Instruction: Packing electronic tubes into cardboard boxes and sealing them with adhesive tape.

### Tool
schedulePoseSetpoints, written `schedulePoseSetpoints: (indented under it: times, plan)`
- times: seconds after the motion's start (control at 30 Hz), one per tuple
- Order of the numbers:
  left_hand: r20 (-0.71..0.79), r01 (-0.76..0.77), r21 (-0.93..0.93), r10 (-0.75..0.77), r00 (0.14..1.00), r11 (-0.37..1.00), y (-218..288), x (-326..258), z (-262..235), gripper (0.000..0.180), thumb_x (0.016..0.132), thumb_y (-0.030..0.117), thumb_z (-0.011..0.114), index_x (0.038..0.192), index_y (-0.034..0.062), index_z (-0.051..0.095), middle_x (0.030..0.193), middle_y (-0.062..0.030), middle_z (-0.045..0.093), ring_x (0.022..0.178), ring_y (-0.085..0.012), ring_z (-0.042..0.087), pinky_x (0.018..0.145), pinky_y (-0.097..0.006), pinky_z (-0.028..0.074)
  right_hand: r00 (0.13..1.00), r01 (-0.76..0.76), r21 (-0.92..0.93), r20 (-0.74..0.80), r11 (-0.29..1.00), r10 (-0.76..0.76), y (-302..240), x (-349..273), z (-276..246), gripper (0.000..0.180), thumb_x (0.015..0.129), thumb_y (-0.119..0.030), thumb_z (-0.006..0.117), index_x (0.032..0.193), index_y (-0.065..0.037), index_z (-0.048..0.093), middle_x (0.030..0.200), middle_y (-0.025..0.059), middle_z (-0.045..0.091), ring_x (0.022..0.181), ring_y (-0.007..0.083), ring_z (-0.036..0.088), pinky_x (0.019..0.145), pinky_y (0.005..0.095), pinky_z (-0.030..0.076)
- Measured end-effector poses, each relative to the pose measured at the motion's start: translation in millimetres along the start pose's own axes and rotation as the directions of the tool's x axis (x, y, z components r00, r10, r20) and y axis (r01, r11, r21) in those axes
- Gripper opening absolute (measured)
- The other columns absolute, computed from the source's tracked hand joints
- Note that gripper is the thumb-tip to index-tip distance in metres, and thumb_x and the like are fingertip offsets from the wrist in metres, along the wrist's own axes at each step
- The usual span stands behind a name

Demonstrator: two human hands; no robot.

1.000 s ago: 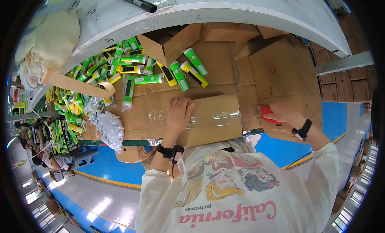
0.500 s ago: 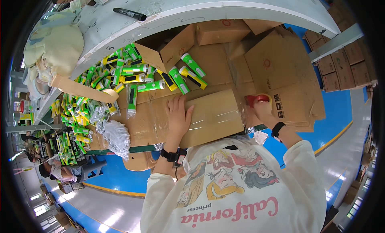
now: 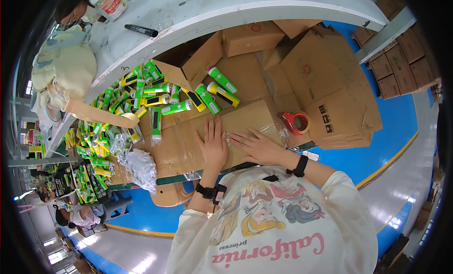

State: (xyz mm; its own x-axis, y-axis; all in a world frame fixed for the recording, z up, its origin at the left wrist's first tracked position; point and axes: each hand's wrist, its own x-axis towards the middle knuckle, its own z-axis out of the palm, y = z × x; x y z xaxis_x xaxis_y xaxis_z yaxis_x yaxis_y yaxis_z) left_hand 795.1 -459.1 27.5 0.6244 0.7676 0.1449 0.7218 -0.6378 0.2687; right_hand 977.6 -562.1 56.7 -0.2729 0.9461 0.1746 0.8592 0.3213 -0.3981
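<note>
A closed cardboard box [image 3: 249,114] lies in front of me, with shiny clear tape across its top. My left hand [image 3: 214,144] rests on the box's left edge, fingers stretched out and pointing away from me. My right hand [image 3: 264,147] is laid flat on the top, its fingers pointing left toward the left hand. Neither hand holds anything. Just right of the box, apart from my right hand, sits a red tape dispenser [image 3: 296,124] with a roll of tape.
Green and yellow flashlights [image 3: 177,108] are heaped at the left, near a bundle of clear plastic bags [image 3: 140,168]. Flattened cardboard sheets [image 3: 347,111] are stacked at the right. An open carton [image 3: 200,61] stands beneath a white shelf [image 3: 198,21] with a black marker [image 3: 141,30] on it.
My right hand has let go of the tape dispenser and moved left onto the box top. The dispenser stays beside the box. My left hand remains on the box.
</note>
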Motion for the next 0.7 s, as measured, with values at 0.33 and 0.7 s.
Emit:
schedulePoseSetpoints:
  times: [0.33,0.7]
  plan:
    - [0.239,0.319,-0.861,-0.238,0.941,0.396,-91,-63,29,0.050,0.093,0.025,0.047,0.134,-0.0008,0.033,0.133,-0.0153,0.041,0.121,-0.0223,0.041,0.099,-0.031,0.033,0.872,-0.382,0.493,-0.088,0.782,0.481,33,-50,22,0.067,0.090,-0.021,0.049,0.142,-0.001,0.012,0.148,0.0182,0.015,0.136,0.0276,0.020,0.109,0.0338,0.019]
    - [0.055,0.080,-0.529,-0.060,0.997,0.845,-11,-11,-45,0.051,0.092,0.024,0.049,0.132,-0.0033,0.034,0.132,-0.0246,0.041,0.115,-0.0399,0.047,0.097,-0.040,0.037,0.631,-0.543,0.550,-0.232,0.635,0.740,79,-54,-54,0.058,0.085,-0.024,0.060,0.130,0.003,0.036,0.128,0.0243,0.044,0.122,0.0313,0.043,0.099,0.0360,0.035]
